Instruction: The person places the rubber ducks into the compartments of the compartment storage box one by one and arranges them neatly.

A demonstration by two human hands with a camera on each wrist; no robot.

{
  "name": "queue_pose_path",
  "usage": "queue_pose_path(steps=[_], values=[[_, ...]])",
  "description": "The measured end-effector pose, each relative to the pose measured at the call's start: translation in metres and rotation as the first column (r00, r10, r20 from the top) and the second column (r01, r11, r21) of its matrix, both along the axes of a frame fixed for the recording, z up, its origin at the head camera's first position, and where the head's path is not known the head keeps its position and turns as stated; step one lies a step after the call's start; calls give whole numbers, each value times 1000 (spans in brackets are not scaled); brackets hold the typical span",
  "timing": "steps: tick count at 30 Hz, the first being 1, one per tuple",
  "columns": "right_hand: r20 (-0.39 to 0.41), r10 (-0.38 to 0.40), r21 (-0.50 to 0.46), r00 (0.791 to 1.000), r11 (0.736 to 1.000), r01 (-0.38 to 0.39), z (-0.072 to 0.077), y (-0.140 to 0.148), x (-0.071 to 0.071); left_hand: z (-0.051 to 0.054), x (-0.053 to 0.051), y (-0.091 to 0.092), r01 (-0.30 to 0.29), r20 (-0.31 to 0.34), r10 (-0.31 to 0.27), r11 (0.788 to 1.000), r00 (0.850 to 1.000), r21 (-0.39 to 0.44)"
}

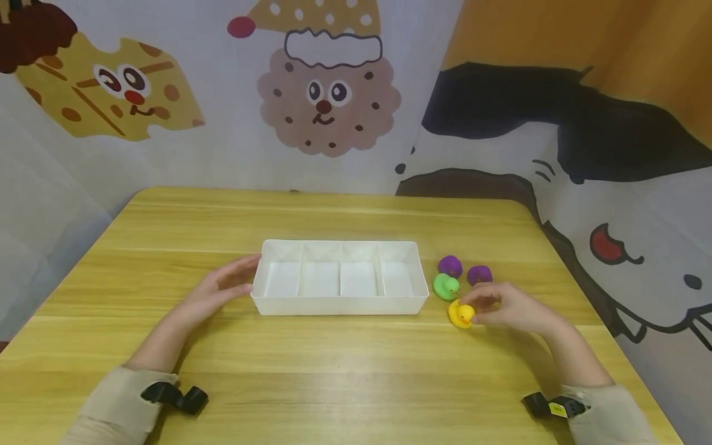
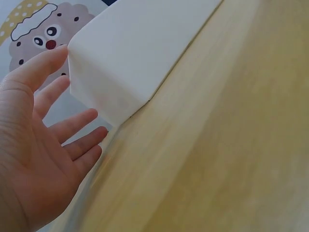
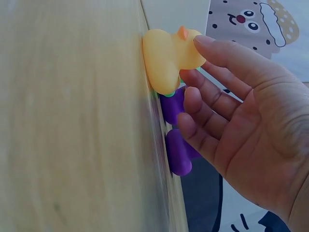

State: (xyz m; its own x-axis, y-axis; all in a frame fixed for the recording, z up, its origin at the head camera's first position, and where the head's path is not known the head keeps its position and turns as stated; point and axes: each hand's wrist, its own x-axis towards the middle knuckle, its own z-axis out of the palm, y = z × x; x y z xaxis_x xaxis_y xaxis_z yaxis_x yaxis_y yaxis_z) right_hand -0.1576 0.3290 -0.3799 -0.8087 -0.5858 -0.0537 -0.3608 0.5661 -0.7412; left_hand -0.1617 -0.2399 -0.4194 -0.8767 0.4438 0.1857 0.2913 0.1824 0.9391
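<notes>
A long white box (image 1: 339,305) with a row of several compartments lies in the middle of the wooden table. At its left end, my left hand (image 1: 219,287) has its fingers loosely extended, with the thumb at the near corner (image 2: 113,92). To the right of the box, my right hand (image 1: 508,307) pinches the head of a yellow rubber duck (image 1: 459,315) between thumb and fingers. That duck (image 3: 161,63) sits on the tabletop. Just behind it is a green rubber duck (image 1: 445,287), mostly hidden in the right wrist view.
Two purple toys (image 1: 450,266) of similar size stand behind the green and yellow ducks, the right one (image 1: 479,274) close to my right fingers. The wooden table (image 1: 334,383) reaches back to a cartoon-print curtain (image 1: 217,154). Each forearm wears a black wrist device.
</notes>
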Motion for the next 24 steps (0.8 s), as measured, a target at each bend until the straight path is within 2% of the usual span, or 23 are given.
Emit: queue_pose_path(steps=[10, 20, 24], values=[[-27, -1, -5, 1000, 1000, 1, 3, 2, 0, 0, 1, 2, 1, 21, -1, 1000, 1000, 9], [-163, -38, -67, 986, 997, 27, 21, -4, 7, -1, 0, 0, -3, 18, 3, 1000, 1000, 0], [-209, -33, -96, 977, 995, 13, 30, -11, 7, -1, -1, 0, -2, 22, 2, 1000, 1000, -1]])
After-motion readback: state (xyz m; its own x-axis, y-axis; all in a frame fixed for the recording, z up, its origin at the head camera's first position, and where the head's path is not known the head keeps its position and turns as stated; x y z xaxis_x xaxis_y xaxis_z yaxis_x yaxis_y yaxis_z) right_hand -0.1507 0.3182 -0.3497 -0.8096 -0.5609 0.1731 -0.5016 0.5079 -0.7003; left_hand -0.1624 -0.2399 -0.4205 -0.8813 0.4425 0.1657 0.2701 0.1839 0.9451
